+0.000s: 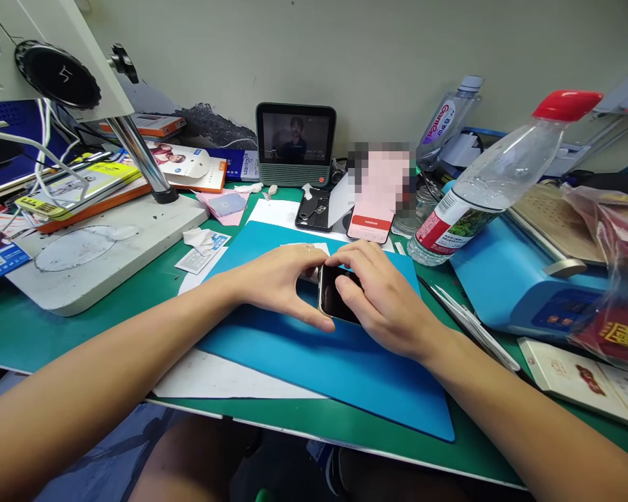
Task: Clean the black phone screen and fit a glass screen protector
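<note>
A smartphone with a dark screen and a pale metal edge is held low over the blue mat, lying sideways between my two hands. My left hand is curved round its left end, fingers at the far corner and thumb along the near corner. My right hand covers the phone's right part, the thumb bent over the screen and the index finger at the far edge. The right end of the phone is hidden beneath that hand. Whether the phone touches the mat I cannot tell.
Behind the mat are a black phone part, a phone with a lit pink screen and a smart display. A microscope stand is at left. A plastic bottle, blue machine and tweezers lie right.
</note>
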The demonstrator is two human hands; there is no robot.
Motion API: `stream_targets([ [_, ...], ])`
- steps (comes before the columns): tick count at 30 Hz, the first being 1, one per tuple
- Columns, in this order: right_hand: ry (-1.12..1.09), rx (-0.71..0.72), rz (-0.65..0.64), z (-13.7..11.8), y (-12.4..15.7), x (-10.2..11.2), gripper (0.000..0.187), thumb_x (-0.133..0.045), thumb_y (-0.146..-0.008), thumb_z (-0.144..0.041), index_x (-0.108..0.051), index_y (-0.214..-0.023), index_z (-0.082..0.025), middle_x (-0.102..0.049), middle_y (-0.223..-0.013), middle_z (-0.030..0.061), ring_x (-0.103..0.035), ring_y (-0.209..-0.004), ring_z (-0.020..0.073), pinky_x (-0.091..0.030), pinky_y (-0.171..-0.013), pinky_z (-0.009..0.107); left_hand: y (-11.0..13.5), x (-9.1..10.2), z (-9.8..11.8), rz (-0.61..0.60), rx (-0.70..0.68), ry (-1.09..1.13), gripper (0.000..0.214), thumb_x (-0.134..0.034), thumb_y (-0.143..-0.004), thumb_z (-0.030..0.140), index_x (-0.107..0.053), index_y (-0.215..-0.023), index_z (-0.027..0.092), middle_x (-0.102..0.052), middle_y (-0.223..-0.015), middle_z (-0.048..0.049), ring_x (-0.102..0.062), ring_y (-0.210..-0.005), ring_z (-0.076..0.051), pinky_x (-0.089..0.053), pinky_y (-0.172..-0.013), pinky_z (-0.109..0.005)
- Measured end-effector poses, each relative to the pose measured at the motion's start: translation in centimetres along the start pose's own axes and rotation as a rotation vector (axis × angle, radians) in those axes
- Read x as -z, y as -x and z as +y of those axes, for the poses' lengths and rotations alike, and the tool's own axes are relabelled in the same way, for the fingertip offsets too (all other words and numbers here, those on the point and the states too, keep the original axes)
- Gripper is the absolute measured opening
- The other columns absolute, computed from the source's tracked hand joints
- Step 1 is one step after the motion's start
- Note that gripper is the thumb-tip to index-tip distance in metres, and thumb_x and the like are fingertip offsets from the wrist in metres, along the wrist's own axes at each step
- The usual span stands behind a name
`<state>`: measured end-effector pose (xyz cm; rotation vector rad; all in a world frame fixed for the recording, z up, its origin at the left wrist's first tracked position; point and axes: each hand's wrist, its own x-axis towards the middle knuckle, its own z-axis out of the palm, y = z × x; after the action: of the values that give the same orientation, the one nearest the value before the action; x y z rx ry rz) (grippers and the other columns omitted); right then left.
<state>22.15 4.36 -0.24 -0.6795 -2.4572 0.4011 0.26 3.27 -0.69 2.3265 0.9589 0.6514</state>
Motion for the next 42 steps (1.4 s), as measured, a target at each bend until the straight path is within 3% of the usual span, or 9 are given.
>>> stream_targets([
  [14, -0.006, -0.017, -0.011, 0.03, -0.10, -0.08, 0.015, -0.043, -0.099, -0.018, -0.055, -0.106, -0.021, -0.062, -0.107, 0.0105, -0.058, -0.101, 0.0261, -0.048, -0.091, 0.044, -0.17, -0.10, 0.05, 0.004, 0.020, -0.048, 0.063, -0.080, -0.069, 0.068, -0.066, -0.105, 0.019, -0.067, -0.098, -0.0055, -0.059, -0.086, -0.024, -0.045, -0.078, -0.034],
  [21, -0.025, -0.027, -0.005, 0.10, -0.13, -0.13, 0.014, -0.043, -0.098, -0.018, -0.054, -0.105, -0.022, -0.063, -0.106, 0.0099, -0.058, -0.100, 0.0259, -0.048, -0.090, 0.044, -0.14, 0.06, 0.11, -0.012, 0.036, -0.039, 0.057, -0.081, -0.071, 0.065, -0.067, -0.096, 0.016, -0.062, -0.087, -0.0021, -0.054, -0.078, -0.019, -0.038, -0.066, -0.029],
  [42, -0.058, -0.056, -0.008, 0.35, -0.19, -0.19, 0.014, -0.044, -0.096, -0.018, -0.052, -0.107, -0.024, -0.059, -0.108, 0.0088, -0.057, -0.103, 0.0260, -0.048, -0.092, 0.044, -0.11, 0.20, 0.29, 0.006, 0.001, -0.079, 0.058, -0.080, -0.072, 0.063, -0.069, -0.105, 0.017, -0.067, -0.089, -0.0029, -0.057, -0.079, -0.021, -0.040, -0.070, -0.030],
])
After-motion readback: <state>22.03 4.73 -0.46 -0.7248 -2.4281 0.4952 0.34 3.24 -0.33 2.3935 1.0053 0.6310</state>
